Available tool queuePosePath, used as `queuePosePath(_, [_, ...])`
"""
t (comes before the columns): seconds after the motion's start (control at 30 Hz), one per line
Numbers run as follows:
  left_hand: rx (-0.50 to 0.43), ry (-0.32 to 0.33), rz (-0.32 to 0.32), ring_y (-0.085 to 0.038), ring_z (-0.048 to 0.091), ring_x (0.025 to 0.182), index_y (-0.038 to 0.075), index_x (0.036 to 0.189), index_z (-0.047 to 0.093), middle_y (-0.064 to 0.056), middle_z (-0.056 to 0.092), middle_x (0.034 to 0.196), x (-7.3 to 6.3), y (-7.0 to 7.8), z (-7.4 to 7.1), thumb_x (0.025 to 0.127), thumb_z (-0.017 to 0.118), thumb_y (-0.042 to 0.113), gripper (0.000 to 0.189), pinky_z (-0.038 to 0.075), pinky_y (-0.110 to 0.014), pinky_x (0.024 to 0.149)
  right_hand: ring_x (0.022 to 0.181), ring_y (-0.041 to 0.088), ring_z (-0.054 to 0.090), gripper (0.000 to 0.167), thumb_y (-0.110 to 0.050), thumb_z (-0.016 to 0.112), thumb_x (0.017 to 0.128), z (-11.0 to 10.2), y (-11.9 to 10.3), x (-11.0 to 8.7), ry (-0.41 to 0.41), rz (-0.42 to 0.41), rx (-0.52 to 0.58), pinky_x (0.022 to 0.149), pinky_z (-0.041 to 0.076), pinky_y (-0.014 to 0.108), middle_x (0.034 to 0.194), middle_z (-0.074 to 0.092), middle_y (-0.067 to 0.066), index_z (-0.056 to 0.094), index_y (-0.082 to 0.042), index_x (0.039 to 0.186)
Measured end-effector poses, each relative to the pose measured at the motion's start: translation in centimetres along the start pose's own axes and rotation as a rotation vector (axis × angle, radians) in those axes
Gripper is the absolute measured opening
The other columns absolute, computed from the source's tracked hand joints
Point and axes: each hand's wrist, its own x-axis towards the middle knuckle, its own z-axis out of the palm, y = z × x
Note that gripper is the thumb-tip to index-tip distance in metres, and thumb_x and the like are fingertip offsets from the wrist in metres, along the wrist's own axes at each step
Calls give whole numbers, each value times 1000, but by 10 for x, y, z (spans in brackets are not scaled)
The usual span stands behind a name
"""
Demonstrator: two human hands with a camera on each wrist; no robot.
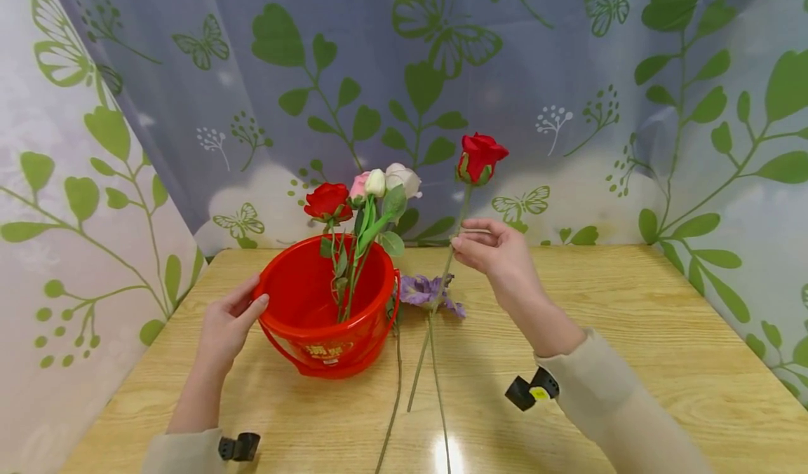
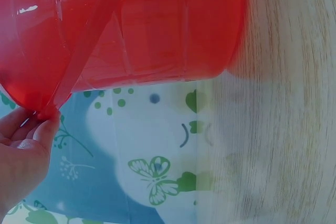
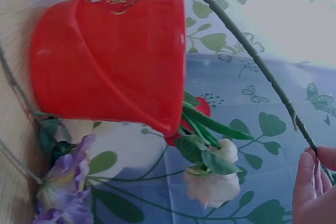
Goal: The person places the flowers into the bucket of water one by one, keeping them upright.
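Observation:
My left hand [image 1: 230, 323] grips the rim of a red plastic bucket [image 1: 280, 278] on its left side, thumb outside in the left wrist view. My right hand [image 1: 501, 260] pinches the green stem of a red rose [image 1: 482, 158], holding it upright to the right of the bucket with its bloom above the fingers. Its long stem [image 3: 252, 51] runs down past the bucket in the head view. Inside the bucket stand another red rose [image 1: 329, 202], a pink flower [image 1: 358, 185], a white bud [image 1: 375, 182] and a pale, full bloom [image 1: 404, 179], leaning right.
A purple flower [image 1: 421, 290] lies on the wooden table [image 1: 606, 320] right of the bucket, and thin stems [image 1: 396, 390] stretch toward the near edge. Behind the table hangs a curtain [image 1: 353, 53] printed with green leaves and butterflies.

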Motion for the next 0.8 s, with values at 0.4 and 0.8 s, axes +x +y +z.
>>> queuePosePath(0.4, [14,4,-24,0,48,103,-8,129,38,-24,40,129,-1,0,0,87,56,10,49,41,-10,78,73,14,58,25,6,59,81,18,-22,7,62,-121,287,69,51,23,82,55,6,52,3,104])
queuePosePath(0.8, [14,8,-25,-1,48,103,-8,129,39,-24,41,128,0,0,0,87,56,10,48,42,-10,78,67,16,57,14,11,59,78,27,-32,17,218,-228,508,65,51,22,78,52,9,56,2,89])
